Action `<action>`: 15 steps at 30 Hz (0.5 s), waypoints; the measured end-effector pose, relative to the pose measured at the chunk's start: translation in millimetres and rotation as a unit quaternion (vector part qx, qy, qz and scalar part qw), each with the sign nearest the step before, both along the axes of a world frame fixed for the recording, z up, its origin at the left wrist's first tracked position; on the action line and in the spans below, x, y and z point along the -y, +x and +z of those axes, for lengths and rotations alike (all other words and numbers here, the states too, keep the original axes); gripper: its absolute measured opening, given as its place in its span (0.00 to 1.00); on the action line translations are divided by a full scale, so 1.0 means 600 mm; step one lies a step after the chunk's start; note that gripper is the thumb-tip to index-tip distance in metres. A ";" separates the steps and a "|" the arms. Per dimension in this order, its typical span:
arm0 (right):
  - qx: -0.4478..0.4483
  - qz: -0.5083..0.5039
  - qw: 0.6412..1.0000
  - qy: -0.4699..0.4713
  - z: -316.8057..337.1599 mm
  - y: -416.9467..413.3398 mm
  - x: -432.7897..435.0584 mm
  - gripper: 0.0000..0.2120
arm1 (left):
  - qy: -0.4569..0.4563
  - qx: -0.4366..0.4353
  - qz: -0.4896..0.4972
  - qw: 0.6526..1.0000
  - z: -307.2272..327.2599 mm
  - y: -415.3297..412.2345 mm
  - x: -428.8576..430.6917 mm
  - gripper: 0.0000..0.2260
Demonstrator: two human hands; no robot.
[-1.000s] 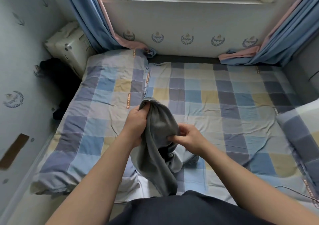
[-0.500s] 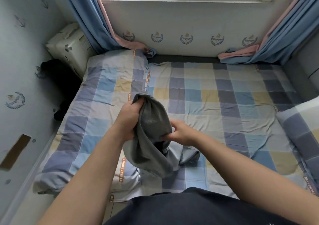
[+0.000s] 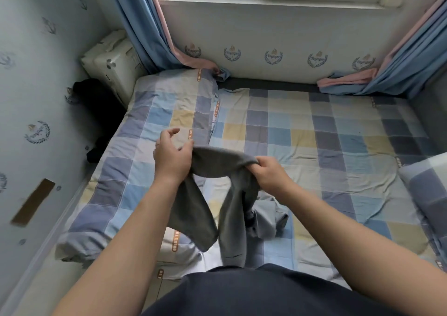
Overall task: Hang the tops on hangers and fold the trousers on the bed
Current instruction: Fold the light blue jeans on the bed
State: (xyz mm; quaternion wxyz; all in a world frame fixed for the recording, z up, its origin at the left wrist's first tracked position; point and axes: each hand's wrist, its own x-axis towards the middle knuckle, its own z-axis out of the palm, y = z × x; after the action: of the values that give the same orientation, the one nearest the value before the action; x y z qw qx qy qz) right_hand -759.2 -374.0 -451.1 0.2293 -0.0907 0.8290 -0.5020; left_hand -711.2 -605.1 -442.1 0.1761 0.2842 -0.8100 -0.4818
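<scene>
I hold a pair of grey trousers [image 3: 217,163] above the checked bed [image 3: 314,146]. My left hand [image 3: 172,157] holds one end of the waist, with thumb and forefinger lifted loosely off the cloth. My right hand [image 3: 268,175] grips the other end in a fist. The waist is stretched between the two hands, and two legs hang down toward my body. A light grey-blue garment [image 3: 268,219] lies crumpled on the bed just under my right forearm, partly hidden by the trousers.
A folded checked quilt [image 3: 154,126] covers the bed's left side, and a matching pillow [image 3: 430,189] sits at the right edge. A white case [image 3: 113,64] and dark clothing [image 3: 96,105] fill the gap by the left wall. Blue curtains [image 3: 399,73] drape onto the far edge.
My hands have moved apart, spreading the bunched trousers so the waist stretches between them and the legs hang separately. My left hand's grip has loosened at the thumb and forefinger.
</scene>
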 end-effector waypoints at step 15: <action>0.228 -0.165 0.893 -0.351 0.150 -0.027 0.020 0.05 | 0.089 0.035 -0.175 0.980 -0.064 0.030 -0.175 0.06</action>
State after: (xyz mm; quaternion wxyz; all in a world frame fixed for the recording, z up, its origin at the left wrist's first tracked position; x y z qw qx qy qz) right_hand -775.5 -385.9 -360.8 0.2790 0.0895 0.5270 -0.7978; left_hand -693.1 -500.1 -480.5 0.0351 0.1690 -0.8070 -0.5648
